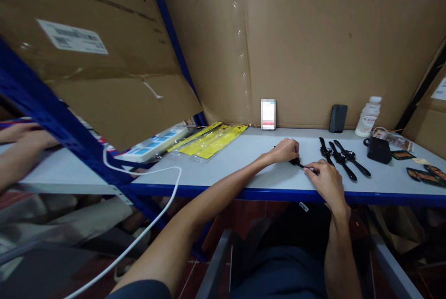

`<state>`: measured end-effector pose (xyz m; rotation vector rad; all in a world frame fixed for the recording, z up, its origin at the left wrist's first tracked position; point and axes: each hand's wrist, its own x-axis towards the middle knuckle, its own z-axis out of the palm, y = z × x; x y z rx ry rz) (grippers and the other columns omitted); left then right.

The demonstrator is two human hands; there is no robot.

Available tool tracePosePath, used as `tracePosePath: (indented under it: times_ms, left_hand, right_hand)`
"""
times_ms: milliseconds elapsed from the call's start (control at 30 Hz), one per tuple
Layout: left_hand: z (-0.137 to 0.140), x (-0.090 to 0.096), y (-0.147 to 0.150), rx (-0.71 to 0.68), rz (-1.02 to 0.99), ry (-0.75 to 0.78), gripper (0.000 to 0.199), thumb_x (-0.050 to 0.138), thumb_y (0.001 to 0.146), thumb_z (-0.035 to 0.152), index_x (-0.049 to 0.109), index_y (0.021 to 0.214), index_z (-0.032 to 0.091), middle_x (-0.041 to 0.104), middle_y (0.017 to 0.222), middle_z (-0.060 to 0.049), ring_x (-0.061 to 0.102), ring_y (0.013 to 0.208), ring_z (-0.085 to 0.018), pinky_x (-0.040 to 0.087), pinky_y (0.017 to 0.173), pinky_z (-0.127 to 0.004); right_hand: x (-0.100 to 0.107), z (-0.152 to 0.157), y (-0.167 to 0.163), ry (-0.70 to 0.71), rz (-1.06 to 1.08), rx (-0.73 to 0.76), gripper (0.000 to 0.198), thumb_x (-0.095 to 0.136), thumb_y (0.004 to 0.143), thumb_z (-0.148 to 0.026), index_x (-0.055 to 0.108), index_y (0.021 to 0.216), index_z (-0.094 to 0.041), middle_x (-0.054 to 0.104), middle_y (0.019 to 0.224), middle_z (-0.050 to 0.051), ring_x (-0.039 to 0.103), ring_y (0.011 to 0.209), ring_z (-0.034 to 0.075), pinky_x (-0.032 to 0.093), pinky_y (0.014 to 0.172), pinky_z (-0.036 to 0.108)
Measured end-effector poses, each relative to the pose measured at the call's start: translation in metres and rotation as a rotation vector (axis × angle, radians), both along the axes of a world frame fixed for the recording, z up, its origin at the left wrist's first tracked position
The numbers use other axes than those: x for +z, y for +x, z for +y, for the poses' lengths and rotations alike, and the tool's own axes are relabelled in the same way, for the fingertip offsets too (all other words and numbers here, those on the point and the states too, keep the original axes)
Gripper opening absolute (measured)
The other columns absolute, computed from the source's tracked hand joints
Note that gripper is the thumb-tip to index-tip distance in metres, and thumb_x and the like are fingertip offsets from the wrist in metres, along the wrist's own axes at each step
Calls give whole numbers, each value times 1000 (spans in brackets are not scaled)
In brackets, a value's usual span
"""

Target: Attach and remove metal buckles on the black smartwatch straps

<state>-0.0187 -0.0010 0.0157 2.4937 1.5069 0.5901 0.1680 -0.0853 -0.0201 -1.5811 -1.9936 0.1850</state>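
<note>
A black two-handled tool that looks like a spokeshave [296, 162] is between my hands, close to the table's front edge. My left hand [286, 150] is closed round its far left end, which the fingers mostly hide. On the near end, my right hand [324, 179] pinches the handle between thumb and fingers. Just right of my hands lie three more black spokeshaves [343, 160], side by side and slanting, with shiny fittings at their middles.
Yellow cards in clear plastic sleeves [212, 140] lie left, beside a white power strip [153, 143]. A phone [268, 114] leans against the cardboard; a dark phone [337, 118], bottle [368, 117] and black case [378, 150] stand right. A white cable [177, 183] crosses the front edge. Another person's hand [29, 136] shows left.
</note>
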Motion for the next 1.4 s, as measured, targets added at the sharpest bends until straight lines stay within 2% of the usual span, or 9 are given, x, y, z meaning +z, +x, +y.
tracePosePath:
  times_ms: [300,500,667,833,1033,1133,1267,1400]
  left_hand:
    - [-8,-1,2,-17,103,71,12,64,80,9,74,83,15,74,81,-8,67,76,-20,44,66,-28]
    - [-16,3,2,-12,186,87,15,63,82,10,73,91,16,73,79,-8,67,74,-22,43,65,-28]
    - [-15,6,-5,-138,253,123,19,59,86,11,73,96,18,72,78,-6,65,73,-21,40,66,-28]
    - [-14,10,-12,-247,233,123,21,56,86,10,74,93,19,72,79,-4,62,72,-18,39,68,-26]
    - [-8,4,-13,-296,174,106,17,57,88,13,70,77,16,72,82,-5,61,74,-16,40,71,-25]
    - [-6,1,-14,-270,168,99,16,57,86,8,71,87,15,72,83,-5,61,73,-16,41,68,-26]
    - [-5,1,-15,-225,129,108,30,54,85,4,71,107,15,73,84,-5,63,77,-18,44,71,-27]
    - [-1,1,-16,-323,90,112,35,51,74,-5,75,86,18,74,91,-6,66,92,-20,48,83,-29]
  right_hand:
    - [-1,0,0,1,-11,-3,21,62,98,-37,81,104,-31,72,105,2,66,91,20,38,71,30]
    - [0,-1,-1,1,-5,-3,22,61,98,-37,81,104,-31,72,106,3,66,92,20,38,71,29]
    - [1,-2,-1,-5,-10,-9,23,60,98,-37,81,104,-30,72,106,4,66,91,20,37,70,29]
    - [1,-2,-1,-4,-18,-14,22,61,98,-37,81,104,-30,72,107,3,65,91,20,36,69,30]
    - [0,-2,-1,21,-19,-5,21,61,99,-35,81,103,-29,72,106,3,65,91,20,35,69,30]
    - [0,-2,-1,26,-19,-7,20,62,99,-36,80,102,-29,72,105,3,65,89,20,35,68,30]
    - [0,-2,-1,28,-22,-5,20,62,99,-36,80,103,-30,71,104,2,65,88,19,34,68,30]
    - [1,-2,0,7,-28,-7,20,62,99,-35,80,104,-30,71,107,2,64,90,18,34,68,29]
